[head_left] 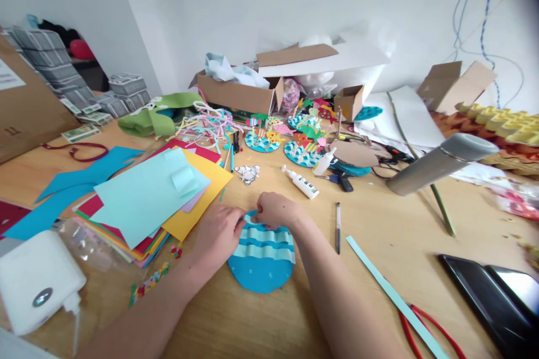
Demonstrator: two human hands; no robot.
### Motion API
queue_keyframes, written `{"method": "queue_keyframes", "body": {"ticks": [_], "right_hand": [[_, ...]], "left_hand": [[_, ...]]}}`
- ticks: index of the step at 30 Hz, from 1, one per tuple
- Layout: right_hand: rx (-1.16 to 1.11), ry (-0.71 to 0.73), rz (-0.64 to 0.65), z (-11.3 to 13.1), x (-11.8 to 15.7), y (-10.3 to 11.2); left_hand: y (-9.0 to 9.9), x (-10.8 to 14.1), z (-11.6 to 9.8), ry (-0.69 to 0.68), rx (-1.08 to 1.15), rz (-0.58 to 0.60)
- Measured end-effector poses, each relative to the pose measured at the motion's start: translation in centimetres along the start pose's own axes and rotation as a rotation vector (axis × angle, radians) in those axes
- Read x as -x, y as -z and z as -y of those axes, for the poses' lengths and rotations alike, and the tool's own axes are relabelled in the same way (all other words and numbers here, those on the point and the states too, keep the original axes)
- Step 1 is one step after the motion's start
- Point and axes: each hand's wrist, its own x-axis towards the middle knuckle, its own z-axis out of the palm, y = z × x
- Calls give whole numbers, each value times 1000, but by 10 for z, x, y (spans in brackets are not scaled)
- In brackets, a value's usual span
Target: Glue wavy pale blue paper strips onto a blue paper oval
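Observation:
A round blue card disc [261,277] lies on the table, crossed by wavy light-blue paper strips [265,251] that stand up in small folds. At its far edge another light-blue strip [251,219] is partly covered by my fingers. My left hand [223,230] is closed at the strip's left end, thumb and forefinger together. With bent fingers, my right hand [275,210] presses on the same strip from above, its fingertips partly hidden. Small pale spots dot the bare near part of the disc.
Left lie stacked coloured papers [143,196] and a white device [40,280]. Beyond the disc are a glue bottle [304,184] and finished wave discs [261,142]. To the right are a pen [338,228], a loose paper strip [391,291], red-handled scissors [435,328] and a grey tumbler [440,164].

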Motion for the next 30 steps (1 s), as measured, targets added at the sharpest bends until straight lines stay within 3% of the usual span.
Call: {"method": "queue_keyframes", "body": {"ticks": [30], "right_hand": [[54, -26, -38, 3, -2, -3]], "left_hand": [[1, 0, -2, 1, -30, 10]]}}
